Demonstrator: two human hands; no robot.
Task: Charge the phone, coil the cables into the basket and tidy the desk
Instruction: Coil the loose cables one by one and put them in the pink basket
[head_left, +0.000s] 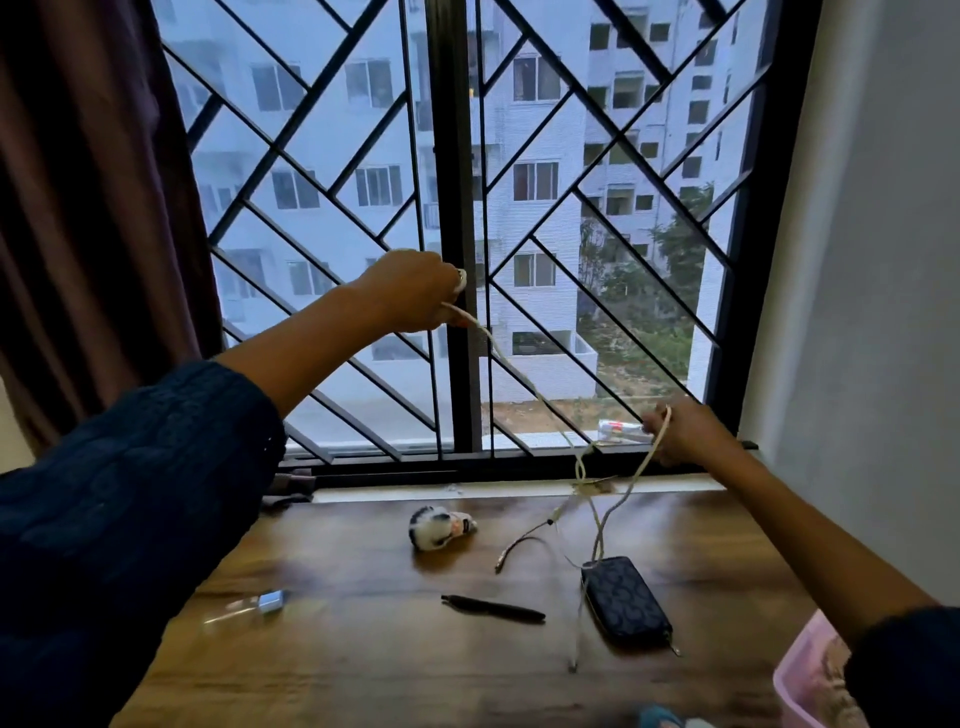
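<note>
My left hand (413, 291) is raised in front of the window bars and grips one end of a white cable (524, 382). The cable runs down to the right, where my right hand (680, 434) holds it near the window sill. From there it hangs down in a tangle to the wooden desk (363, 649). A dark patterned phone (626, 603) lies on the desk below, with a cable end at its top edge. A second short cable (522, 545) lies curved beside it. The pink basket (800, 675) shows at the lower right corner.
On the desk lie a black pen (493, 608), a small furry black-and-white toy (439, 526) and a clear little bottle (249, 608) with a silver cap. A small tube (621, 428) sits on the window sill. A dark curtain (93, 208) hangs left; a white wall stands right.
</note>
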